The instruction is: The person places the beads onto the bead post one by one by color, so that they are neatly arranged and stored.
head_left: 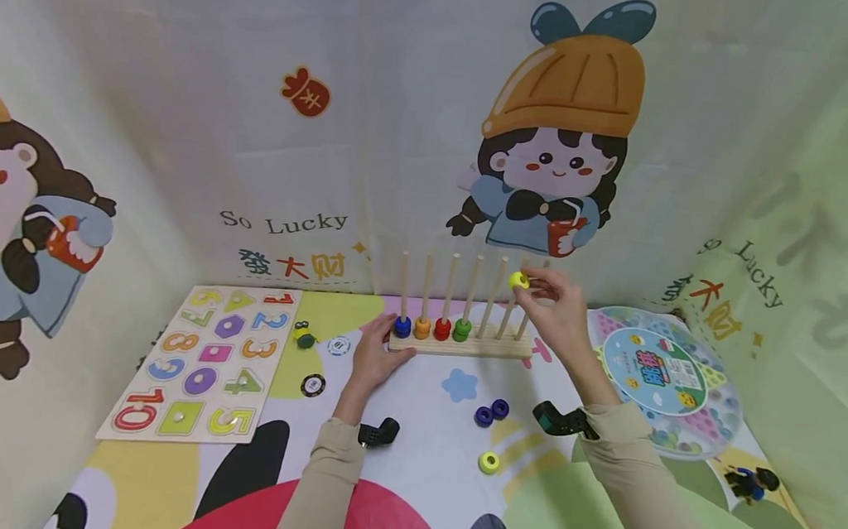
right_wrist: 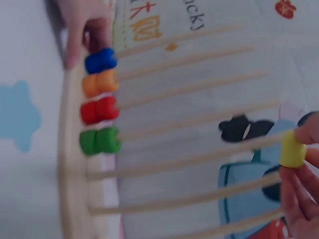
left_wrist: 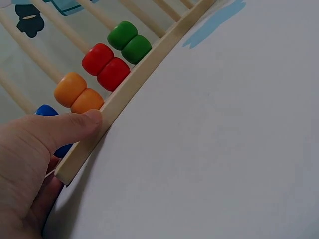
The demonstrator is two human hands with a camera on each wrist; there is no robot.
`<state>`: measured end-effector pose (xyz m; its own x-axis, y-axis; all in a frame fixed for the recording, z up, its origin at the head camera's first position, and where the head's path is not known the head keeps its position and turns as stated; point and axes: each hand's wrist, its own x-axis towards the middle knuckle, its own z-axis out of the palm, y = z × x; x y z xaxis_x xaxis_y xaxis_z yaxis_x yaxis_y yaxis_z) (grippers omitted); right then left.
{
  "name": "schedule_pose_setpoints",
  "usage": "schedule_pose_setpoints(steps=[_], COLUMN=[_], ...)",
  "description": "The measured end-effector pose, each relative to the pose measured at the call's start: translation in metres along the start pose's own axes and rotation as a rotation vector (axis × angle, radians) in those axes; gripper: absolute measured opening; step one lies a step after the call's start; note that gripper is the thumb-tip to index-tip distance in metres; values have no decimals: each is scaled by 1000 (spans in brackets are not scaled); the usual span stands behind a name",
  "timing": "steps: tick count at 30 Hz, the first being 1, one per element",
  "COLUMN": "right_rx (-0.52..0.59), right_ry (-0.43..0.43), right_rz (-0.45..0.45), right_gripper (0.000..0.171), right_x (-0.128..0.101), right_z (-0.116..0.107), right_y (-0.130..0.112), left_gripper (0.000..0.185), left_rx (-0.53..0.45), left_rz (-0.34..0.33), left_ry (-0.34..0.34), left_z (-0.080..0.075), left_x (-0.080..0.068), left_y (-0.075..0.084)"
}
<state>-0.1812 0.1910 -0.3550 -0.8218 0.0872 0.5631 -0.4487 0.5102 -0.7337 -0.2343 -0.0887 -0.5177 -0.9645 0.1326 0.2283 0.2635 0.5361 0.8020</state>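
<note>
My left hand (head_left: 375, 359) grips the near left end of the wooden peg rack (head_left: 460, 345), which looks light enough to tip, so I steady it at the base with open mat in front. My right hand (head_left: 557, 306) pinches a small, hard, probably slippery yellow bead (head_left: 518, 280) by its rim at a bare peg's tip.

Bare rods (head_left: 500, 295) beside stacked beads (head_left: 432, 328)
</note>
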Motion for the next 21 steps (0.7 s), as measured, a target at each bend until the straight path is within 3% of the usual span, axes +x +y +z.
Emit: schedule_pose_setpoints(steps=[4, 8, 21], right_rx=[11, -41, -76], right_ry=[126, 190, 142], right_rz=[-68, -90, -49], right_gripper=[22, 20, 18], right_x=[14, 24, 27], right_z=[8, 16, 23], right_y=[-9, -16, -16], left_gripper=[72, 72, 71], left_rx=[-8, -13, -1], left_rz=[-5, -12, -9], left_ry=[1, -1, 0], left_z=[1, 1, -2], left_x=[1, -1, 0], left_y=[1, 2, 5])
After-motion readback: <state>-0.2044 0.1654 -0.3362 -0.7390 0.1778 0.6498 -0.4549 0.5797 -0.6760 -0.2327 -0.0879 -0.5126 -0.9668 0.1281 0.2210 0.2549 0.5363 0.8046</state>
